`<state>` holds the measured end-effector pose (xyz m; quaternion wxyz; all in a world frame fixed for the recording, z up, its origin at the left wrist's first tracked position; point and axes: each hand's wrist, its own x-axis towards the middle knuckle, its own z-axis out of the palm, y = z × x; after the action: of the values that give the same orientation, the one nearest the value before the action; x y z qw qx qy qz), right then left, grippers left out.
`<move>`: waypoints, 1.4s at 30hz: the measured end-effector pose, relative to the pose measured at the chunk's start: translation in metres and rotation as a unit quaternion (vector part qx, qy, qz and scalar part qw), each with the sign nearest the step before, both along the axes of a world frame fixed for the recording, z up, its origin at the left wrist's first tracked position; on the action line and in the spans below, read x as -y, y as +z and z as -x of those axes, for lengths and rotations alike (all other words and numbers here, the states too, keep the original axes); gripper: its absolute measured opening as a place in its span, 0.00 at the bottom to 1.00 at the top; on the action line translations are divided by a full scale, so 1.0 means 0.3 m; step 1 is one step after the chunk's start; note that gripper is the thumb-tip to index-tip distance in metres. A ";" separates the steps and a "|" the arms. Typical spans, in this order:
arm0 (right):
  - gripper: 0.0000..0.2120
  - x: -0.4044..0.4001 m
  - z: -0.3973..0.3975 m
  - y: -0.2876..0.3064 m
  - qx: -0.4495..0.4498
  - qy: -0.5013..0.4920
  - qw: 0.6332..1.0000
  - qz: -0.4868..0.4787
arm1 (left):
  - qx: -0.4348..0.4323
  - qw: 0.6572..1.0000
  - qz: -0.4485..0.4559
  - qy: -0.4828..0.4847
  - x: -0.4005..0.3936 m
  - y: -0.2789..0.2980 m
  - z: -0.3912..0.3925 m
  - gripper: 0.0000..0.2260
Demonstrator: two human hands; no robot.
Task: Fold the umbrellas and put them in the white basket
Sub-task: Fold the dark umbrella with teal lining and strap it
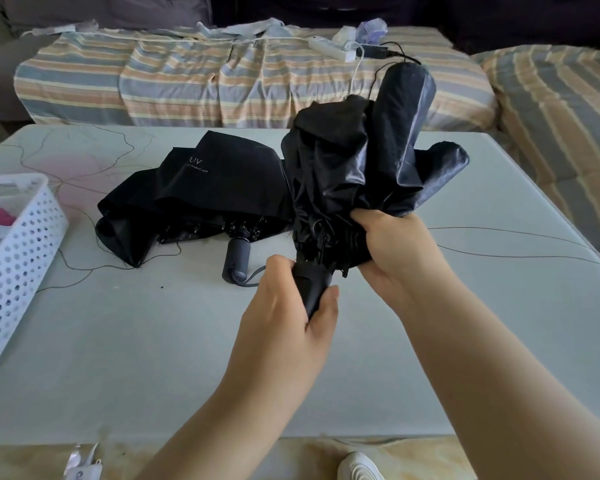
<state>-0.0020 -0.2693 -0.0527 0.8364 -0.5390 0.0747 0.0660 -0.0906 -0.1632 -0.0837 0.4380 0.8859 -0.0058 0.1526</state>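
Observation:
I hold a black folding umbrella upright above the grey table, its canopy collapsed and loosely bunched. My left hand grips its black handle from below. My right hand grips the gathered canopy fabric near the ribs. A second black umbrella, marked "UV", lies collapsed and loose on the table behind, its handle pointing toward me. The white perforated basket stands at the table's left edge, with something pink and something white inside.
A sofa with a striped cover runs along the far side, carrying a white power strip and cables. A striped cushion lies at the right. Thin dark lines cross the tabletop. A white shoe shows below the table's near edge.

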 end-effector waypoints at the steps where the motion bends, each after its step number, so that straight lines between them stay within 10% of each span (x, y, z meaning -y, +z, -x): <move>1: 0.20 -0.003 -0.001 -0.002 -0.001 -0.009 1.000 -0.011 | -0.005 1.000 0.006 0.000 -0.001 0.003 0.001 0.14; 8: 0.22 -0.010 -0.002 -0.003 -0.011 -0.032 0.998 -0.046 | -0.096 0.988 0.119 0.025 -0.017 0.021 -0.005 0.10; 17: 0.17 -0.022 0.009 0.004 -0.037 0.019 0.995 -0.093 | 0.032 0.995 -0.091 -0.002 -0.016 -0.026 -0.003 0.13; 23: 0.16 -0.016 0.012 -0.003 0.002 0.082 0.996 0.045 | 0.026 0.989 -0.145 -0.015 -0.011 -0.021 -0.003 0.16; 42: 0.18 0.026 -0.013 -0.021 0.037 0.053 0.997 0.042 | -0.001 0.999 0.035 -0.024 -0.031 -0.002 0.004 0.09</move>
<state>0.0021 -0.2772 -0.0591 0.8105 -0.5790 0.0181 0.0871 -0.0918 -0.1540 -0.0844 0.4724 0.8697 -0.0211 0.1417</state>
